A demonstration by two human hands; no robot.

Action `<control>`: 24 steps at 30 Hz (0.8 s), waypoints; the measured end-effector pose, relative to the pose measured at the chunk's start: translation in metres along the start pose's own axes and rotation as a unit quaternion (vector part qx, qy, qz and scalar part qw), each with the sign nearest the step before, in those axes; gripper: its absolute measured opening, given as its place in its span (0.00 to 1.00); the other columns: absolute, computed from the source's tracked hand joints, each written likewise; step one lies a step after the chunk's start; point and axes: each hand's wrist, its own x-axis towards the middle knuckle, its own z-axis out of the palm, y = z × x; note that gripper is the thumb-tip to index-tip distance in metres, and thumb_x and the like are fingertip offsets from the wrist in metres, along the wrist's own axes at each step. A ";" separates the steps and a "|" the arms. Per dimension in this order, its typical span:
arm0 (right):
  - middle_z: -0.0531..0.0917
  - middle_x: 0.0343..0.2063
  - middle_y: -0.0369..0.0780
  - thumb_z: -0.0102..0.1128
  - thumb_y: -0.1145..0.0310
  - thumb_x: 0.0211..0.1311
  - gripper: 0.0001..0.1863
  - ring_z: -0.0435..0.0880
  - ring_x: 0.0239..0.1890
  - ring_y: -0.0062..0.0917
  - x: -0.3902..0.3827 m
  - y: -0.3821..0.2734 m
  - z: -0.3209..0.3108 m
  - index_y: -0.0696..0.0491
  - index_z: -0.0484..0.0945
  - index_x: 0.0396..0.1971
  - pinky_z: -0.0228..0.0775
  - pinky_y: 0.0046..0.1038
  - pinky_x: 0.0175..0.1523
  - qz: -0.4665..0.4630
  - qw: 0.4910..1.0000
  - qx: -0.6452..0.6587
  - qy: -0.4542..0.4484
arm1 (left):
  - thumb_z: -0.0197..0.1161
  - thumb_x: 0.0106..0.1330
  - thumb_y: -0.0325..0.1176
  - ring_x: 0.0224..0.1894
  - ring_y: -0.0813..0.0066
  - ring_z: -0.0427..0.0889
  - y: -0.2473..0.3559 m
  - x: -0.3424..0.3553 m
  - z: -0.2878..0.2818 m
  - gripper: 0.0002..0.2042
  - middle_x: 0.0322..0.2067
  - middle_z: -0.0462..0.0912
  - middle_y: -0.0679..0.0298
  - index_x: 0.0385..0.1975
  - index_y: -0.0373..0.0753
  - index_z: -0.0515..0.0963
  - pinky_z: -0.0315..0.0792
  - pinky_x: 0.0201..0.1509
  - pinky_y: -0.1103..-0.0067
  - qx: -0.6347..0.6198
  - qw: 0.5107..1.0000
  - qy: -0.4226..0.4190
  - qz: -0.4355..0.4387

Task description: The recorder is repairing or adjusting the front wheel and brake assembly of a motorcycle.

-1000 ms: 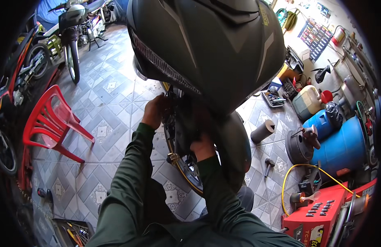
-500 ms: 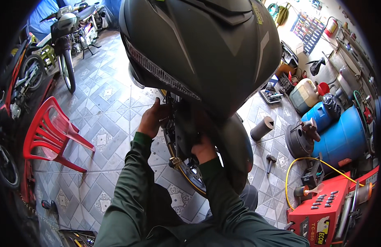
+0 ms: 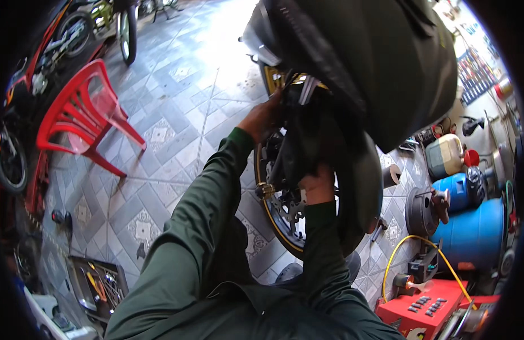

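- Head view: a dark motorbike (image 3: 381,62) fills the upper right of centre, its yellow-edged wheel (image 3: 275,229) just in front of the person, between their forearms and the bodywork.
- Left hand (image 3: 264,118) reaches against the left side of the bike, below the light strip; its fingertips go behind dark parts, so whether they grip anything cannot be told.
- Right hand (image 3: 317,184) is pushed in beside the brake disc (image 3: 297,211), fingers lost in shadow — spread, closed or holding something, the view does not say.
- Likeliest trouble, as a judgement: pinched or scraped fingers on the right, should the wheel turn or the bike shift while that hand sits so near the disc's cut-out edge.
- Greasy skin touching the disc could foul its braking face.
- Poor sight is another likely cause of error: the bodywork hides both sets of fingertips, so a small part might slip and drop unseen — the patterned floor (image 3: 177,204) would make it hard to spot.
- Underfoot, the hammer (image 3: 379,229) lies right of the wheel and could trip a step that way. On the left, the open tool tray (image 3: 100,283) could catch a foot too.
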 end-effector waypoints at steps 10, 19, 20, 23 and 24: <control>0.74 0.55 0.44 0.49 0.60 0.66 0.23 0.73 0.56 0.36 0.007 -0.029 0.029 0.58 0.70 0.56 0.64 0.40 0.62 0.148 0.960 0.231 -0.057 | 0.46 0.67 0.61 0.39 0.69 0.77 0.003 -0.017 0.008 0.31 0.38 0.80 0.60 0.44 0.33 0.75 0.70 0.46 0.76 -0.024 1.000 -0.013 0.016; 0.78 0.51 0.45 0.49 0.61 0.64 0.20 0.75 0.53 0.36 0.018 -0.033 0.021 0.58 0.74 0.50 0.65 0.40 0.60 0.169 0.940 0.292 0.057 | 0.47 0.64 0.65 0.47 0.63 0.78 0.003 -0.023 -0.004 0.36 0.45 0.80 0.52 0.46 0.29 0.75 0.68 0.55 0.71 0.023 1.000 0.018 -0.002; 0.78 0.51 0.45 0.49 0.61 0.64 0.20 0.75 0.53 0.36 0.018 -0.033 0.022 0.58 0.74 0.50 0.65 0.40 0.60 0.169 0.939 0.293 0.057 | 0.47 0.64 0.65 0.47 0.63 0.78 0.002 -0.023 -0.004 0.37 0.45 0.80 0.52 0.46 0.29 0.75 0.68 0.56 0.71 0.023 1.000 0.015 -0.001; 0.78 0.50 0.45 0.49 0.61 0.64 0.20 0.76 0.53 0.36 0.017 -0.033 0.024 0.58 0.75 0.50 0.66 0.39 0.60 0.169 0.942 0.282 0.060 | 0.46 0.64 0.65 0.48 0.63 0.78 0.000 -0.023 -0.004 0.37 0.45 0.80 0.51 0.46 0.29 0.76 0.67 0.57 0.70 0.023 1.000 0.009 0.000; 0.78 0.50 0.45 0.49 0.61 0.64 0.20 0.76 0.53 0.36 0.017 -0.032 0.025 0.58 0.75 0.50 0.66 0.39 0.60 0.168 0.942 0.283 0.061 | 0.46 0.64 0.65 0.48 0.63 0.78 0.000 -0.023 -0.004 0.37 0.45 0.80 0.51 0.46 0.28 0.75 0.67 0.57 0.70 0.021 1.000 0.006 0.003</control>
